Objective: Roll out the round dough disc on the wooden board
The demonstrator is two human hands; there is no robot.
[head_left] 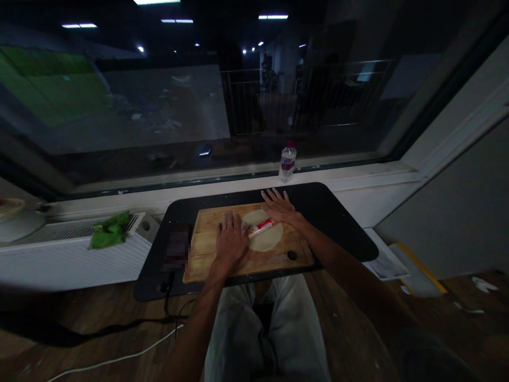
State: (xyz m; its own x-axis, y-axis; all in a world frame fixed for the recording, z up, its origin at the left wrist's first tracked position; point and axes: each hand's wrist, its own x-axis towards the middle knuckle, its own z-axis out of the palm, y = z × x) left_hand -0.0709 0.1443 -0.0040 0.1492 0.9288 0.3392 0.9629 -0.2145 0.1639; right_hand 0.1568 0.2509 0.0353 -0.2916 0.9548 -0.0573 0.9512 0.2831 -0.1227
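Note:
A thin round sheet of dough lies on a wooden cutting board. Across the dough, at a slant, rests a slim rolling pin with a red and white wrapping. My left hand lies flat over its left end, fingers stretched forward. At the other end my right hand is spread, its palm over the pin and its fingertips beyond the board's far edge. Both palms hide the pin's ends. Neither hand is closed round it.
The board is on a black table against the window sill. A water bottle stands on the sill. To the left are a radiator with a green cloth and a pixelated dark object. Cables run across the floor.

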